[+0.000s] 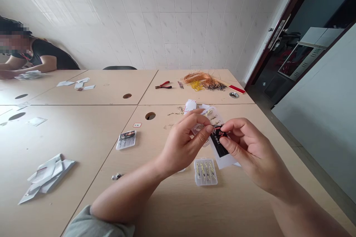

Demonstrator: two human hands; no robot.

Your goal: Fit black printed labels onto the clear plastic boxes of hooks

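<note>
My left hand [187, 141] and my right hand [249, 152] are closed on a black printed label [218, 144] with red and white lettering. The left thumb and finger pinch its upper left edge, while the right thumb and fingers grip its right side. White paper [224, 162] shows at its lower end; whether the two are joined I cannot tell. Just below lies a clear plastic box [205, 172] with several hooks on yellow-green cord inside. Behind my fingers, partly hidden, is a translucent tray [213, 114] with more hooks.
A clear box with a dark label [126, 140] sits to the left. Beyond are red-handled pliers [163, 85] and a bundle of orange cords [201, 79]. White packets [47, 176] lie at the left. Another person [36, 53] leans over the far left table. Round holes [150, 116] break the tabletop.
</note>
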